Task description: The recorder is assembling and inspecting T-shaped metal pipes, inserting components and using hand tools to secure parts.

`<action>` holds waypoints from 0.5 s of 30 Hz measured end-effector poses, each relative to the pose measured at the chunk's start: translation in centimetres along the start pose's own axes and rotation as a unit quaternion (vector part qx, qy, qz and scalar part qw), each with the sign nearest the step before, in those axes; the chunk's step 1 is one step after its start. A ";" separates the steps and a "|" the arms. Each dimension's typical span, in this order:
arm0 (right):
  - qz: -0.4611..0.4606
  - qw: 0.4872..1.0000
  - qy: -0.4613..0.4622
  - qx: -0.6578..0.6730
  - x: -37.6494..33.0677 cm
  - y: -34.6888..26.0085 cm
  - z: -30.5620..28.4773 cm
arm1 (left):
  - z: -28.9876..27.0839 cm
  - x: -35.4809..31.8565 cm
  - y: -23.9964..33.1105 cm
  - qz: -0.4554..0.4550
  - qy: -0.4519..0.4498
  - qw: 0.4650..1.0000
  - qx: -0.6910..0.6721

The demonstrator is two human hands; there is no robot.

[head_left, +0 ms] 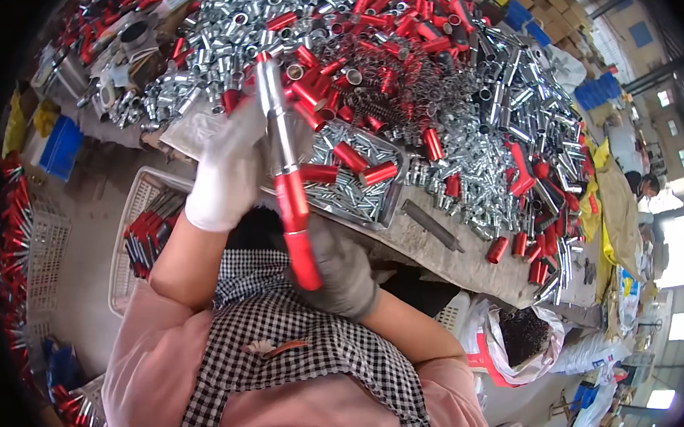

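In front of my chest is a long red-and-silver tubular tool [285,142], slanting with its red tip toward the pile. My right hand [343,273], in a dark grey glove, is closed round its red lower end. Beside the silver upper part is my left hand [227,175] in a white glove, its fingers smeared by motion. I cannot make out whether they grip the tube. Just beyond the tool, a metal tray [395,193] holds small silver pins and several red sleeves [351,157].
Silver fittings [240,28], red sleeves and thin coil springs [391,74] are heaped across the table. A dark rod [432,225] lies near its front edge. White crates [138,199] with red-and-black parts stand at left. An open sack [524,337] sits at right.
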State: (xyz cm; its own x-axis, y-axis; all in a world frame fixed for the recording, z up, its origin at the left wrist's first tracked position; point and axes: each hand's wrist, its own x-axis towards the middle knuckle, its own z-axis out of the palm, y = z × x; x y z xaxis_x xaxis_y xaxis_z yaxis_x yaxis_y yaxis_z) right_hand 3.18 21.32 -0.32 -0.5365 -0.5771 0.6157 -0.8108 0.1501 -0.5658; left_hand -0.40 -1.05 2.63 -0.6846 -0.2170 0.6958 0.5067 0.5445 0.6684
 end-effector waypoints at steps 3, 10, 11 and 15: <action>-0.122 0.976 -0.181 -0.022 0.9 1.5 -1.9 | 0.9 0.9 5.2 -0.339 -0.118 0.759 -0.544; 0.115 0.836 -0.166 -0.511 2.0 11.1 -14.3 | -0.4 -1.0 3.9 -0.387 -0.499 0.668 -0.394; 0.166 0.787 -0.186 -0.564 3.8 12.0 -15.3 | -0.2 -1.8 3.4 -0.417 -0.506 0.644 -0.394; 0.079 0.779 -0.298 -0.546 2.1 20.6 -18.0 | 0.9 -2.9 1.4 -0.349 -0.540 0.632 -0.432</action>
State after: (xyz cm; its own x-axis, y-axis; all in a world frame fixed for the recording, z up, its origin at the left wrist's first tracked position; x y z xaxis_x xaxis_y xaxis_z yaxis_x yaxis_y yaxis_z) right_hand -18.84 37.63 -0.75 -0.7094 -0.7037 0.0380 -0.6363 0.6628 0.3947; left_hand 1.77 1.08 1.30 -0.6211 0.7744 -0.1209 -0.3383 -0.1258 0.9326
